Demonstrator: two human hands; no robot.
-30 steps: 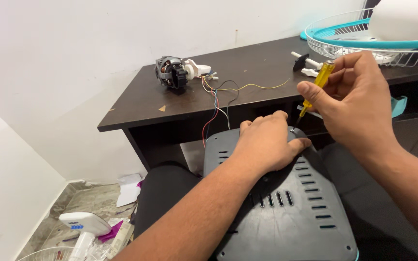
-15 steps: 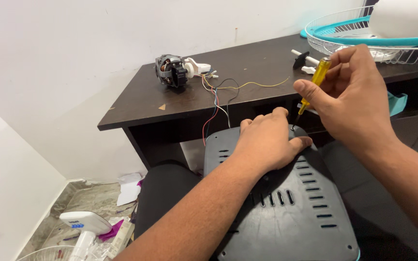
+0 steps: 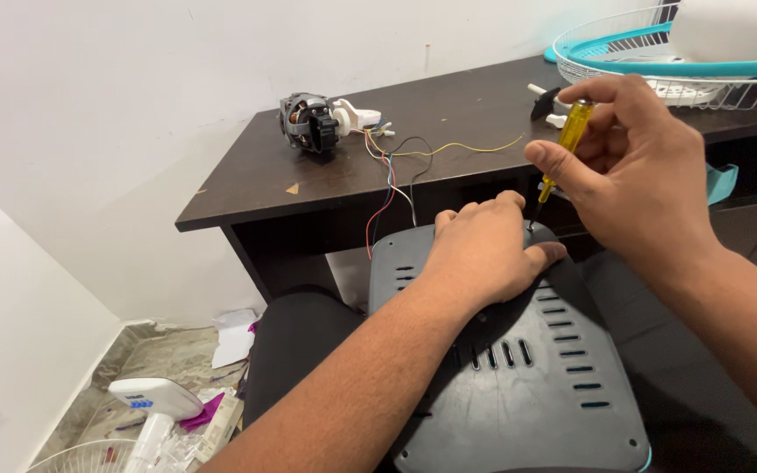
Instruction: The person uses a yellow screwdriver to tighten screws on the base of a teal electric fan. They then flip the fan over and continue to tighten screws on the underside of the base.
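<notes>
The left hand lies flat, fingers together, on the black cover resting across the lap, pinning it so it cannot slide. The right hand pinches the yellow screwdriver between thumb and fingertips, tilted so its tip meets the cover's top edge beside the left thumb.

- We sit before a dark brown wooden table pushed against a plain white wall.
- We see even, soft light across the wall.
- Below, a mottled grey-brown floor carries scattered paper scraps and a white appliance part at the lower left corner.
</notes>
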